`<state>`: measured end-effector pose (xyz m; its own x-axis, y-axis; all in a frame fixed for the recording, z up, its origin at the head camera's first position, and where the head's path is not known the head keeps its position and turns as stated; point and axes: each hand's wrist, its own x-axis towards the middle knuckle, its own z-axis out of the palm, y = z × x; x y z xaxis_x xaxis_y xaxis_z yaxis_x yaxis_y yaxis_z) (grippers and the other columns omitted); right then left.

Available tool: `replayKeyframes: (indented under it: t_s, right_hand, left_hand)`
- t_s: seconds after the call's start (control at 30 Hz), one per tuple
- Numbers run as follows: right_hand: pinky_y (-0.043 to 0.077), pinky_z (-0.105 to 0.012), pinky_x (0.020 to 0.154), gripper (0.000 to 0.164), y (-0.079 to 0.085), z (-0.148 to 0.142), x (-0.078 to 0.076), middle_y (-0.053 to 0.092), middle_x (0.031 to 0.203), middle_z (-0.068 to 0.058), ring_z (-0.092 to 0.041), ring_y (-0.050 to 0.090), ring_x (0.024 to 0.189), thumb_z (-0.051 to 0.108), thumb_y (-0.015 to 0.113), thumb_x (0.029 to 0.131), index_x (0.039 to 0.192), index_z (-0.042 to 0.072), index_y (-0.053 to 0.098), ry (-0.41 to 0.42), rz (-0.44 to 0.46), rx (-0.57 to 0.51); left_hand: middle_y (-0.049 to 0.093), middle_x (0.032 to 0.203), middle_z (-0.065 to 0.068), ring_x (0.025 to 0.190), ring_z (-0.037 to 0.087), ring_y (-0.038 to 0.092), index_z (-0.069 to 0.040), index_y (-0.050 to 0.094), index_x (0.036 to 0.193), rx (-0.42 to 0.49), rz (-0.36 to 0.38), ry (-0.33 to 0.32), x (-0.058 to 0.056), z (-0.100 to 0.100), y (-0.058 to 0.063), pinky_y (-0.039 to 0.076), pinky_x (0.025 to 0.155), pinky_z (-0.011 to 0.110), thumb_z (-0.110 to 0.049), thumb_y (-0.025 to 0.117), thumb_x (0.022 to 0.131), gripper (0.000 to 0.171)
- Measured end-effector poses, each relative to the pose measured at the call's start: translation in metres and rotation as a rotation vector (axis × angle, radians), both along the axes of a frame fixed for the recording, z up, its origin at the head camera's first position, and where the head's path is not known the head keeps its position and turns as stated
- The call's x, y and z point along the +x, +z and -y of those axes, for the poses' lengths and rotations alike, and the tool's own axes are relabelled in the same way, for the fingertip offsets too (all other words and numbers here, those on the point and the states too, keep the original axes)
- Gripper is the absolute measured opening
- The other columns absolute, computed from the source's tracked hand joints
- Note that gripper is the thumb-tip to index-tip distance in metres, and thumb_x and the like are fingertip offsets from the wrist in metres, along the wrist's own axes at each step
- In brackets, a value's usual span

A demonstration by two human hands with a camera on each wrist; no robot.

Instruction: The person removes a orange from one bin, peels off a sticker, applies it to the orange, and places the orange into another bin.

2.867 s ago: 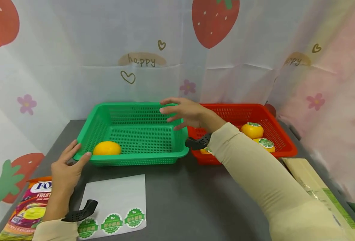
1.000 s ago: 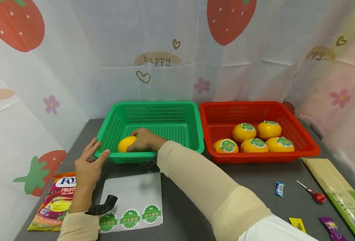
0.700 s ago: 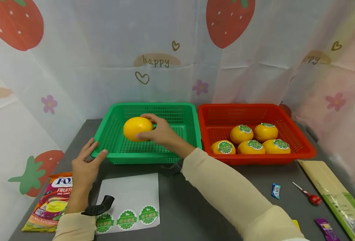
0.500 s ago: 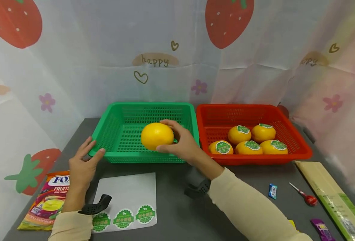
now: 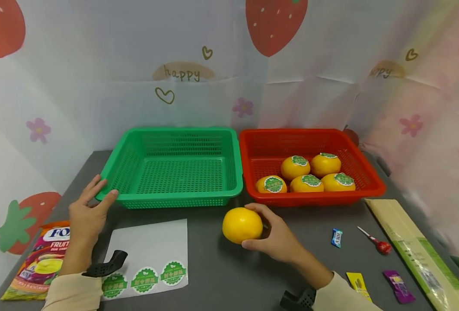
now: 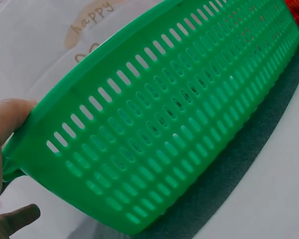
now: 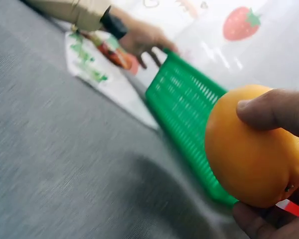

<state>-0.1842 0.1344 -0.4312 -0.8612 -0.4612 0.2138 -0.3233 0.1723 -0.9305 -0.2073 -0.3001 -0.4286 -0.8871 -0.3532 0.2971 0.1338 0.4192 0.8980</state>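
Note:
My right hand point(image 5: 278, 237) holds a yellow-orange orange point(image 5: 242, 225) above the grey table, in front of the two baskets. In the right wrist view, the thumb presses one side of the orange point(image 7: 254, 149) and the fingers curl round its lower end. No sticker shows on it. My left hand point(image 5: 87, 216) rests at the near left corner of the green basket point(image 5: 180, 198), thumb against the front rim and fingers spread along the left side. The left wrist view has the thumb point(image 6: 10, 117) at the rim. Nothing lies in the green basket.
A red basket point(image 5: 315, 199) with several stickered oranges stands beside the green one. A sticker sheet point(image 5: 151, 242) lies in front, a candy bag point(image 5: 39, 263) at left. Small wrapped sweets point(image 5: 336, 237), a lollipop point(image 5: 383, 247) and a long beige packet point(image 5: 412, 246) are at right.
My right hand reached into the green basket, gripped the orange, lifted it out and carried it toward me and rightward over the table. My left hand stays at the basket corner.

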Motion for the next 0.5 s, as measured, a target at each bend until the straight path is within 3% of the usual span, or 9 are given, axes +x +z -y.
replayKeyframes:
  t_s: [0.13,0.27,0.37,0.5]
  right_hand:
    - [0.047,-0.042,0.089,0.071,-0.014,-0.004,0.003,0.051,0.131,-0.005,-0.027,0.054,0.106,0.015,0.083,0.076,0.137,0.012,0.046,-0.008,0.015,0.035]
    - [0.041,-0.047,0.094,0.073,-0.023,-0.007,0.006,0.053,0.130,-0.001,-0.024,0.053,0.109,0.018,0.085,0.074,0.137,0.013,0.047,-0.020,0.030,0.057]
    - [0.039,-0.048,0.095,0.075,-0.029,-0.009,0.007,0.054,0.129,0.002,-0.022,0.051,0.110,0.019,0.085,0.073,0.137,0.013,0.048,-0.043,0.047,0.069]
    - [0.038,-0.048,0.094,0.074,-0.032,-0.010,0.007,0.056,0.128,0.004,-0.022,0.051,0.110,0.024,0.086,0.073,0.137,0.014,0.051,-0.082,0.059,0.099]
  left_hand:
    - [0.040,0.149,-0.003,0.121,0.008,0.044,-0.012,0.048,0.143,-0.098,0.025,0.058,0.011,0.005,0.008,0.039,0.081,0.012,-0.027,0.066,0.093,0.055]
    - [0.048,0.143,-0.002,0.131,0.007,0.037,-0.014,0.052,0.141,-0.161,-0.077,0.103,0.023,-0.002,0.029,0.033,0.094,0.025,-0.018,0.068,0.092,0.052]
    - [0.057,0.132,0.003,0.123,0.005,0.045,-0.010,0.060,0.133,-0.193,-0.224,0.030,0.031,-0.022,0.043,0.036,0.092,0.025,-0.004,0.070,0.087,0.047]
    - [0.063,0.119,0.012,0.113,0.005,0.051,-0.003,0.067,0.121,-0.327,-0.360,-0.190,0.041,-0.056,0.044,0.037,0.088,0.018,0.007,0.074,0.079,0.043]
